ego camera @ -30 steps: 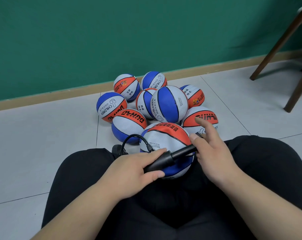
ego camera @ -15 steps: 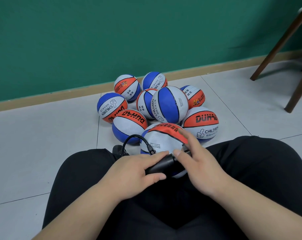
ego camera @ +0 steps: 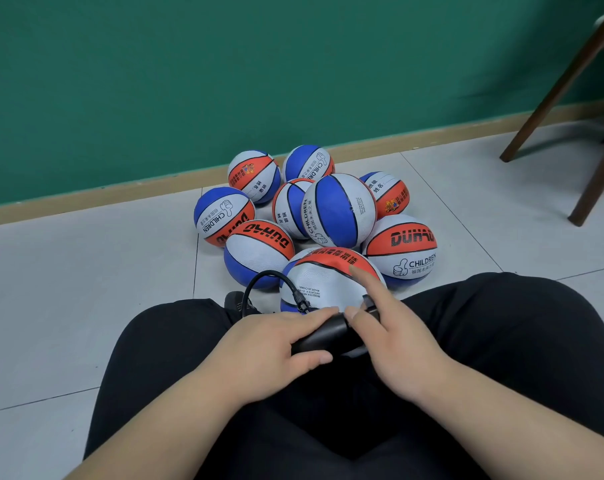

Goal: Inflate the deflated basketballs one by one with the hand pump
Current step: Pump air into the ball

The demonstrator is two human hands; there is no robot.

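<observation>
1. Now, the pump (ego camera: 323, 336) is gripped by the left hand (ego camera: 269, 344).
2. Its handle is held by the right hand (ego camera: 394, 341), forefinger on the ball (ego camera: 314, 282).
3. That ball is set between the knees (ego camera: 169, 327).

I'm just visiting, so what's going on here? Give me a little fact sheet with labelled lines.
Setting: tiled floor, green wall, wooden chair legs at right
Ball in use: red, white and blue basketball between the person's knees
Tool: black hand pump, its hose looping to that ball
Left hand: grips the pump barrel
Right hand: on the pump handle, index finger stretched over the ball
Behind: eight more balls in a pile
</observation>
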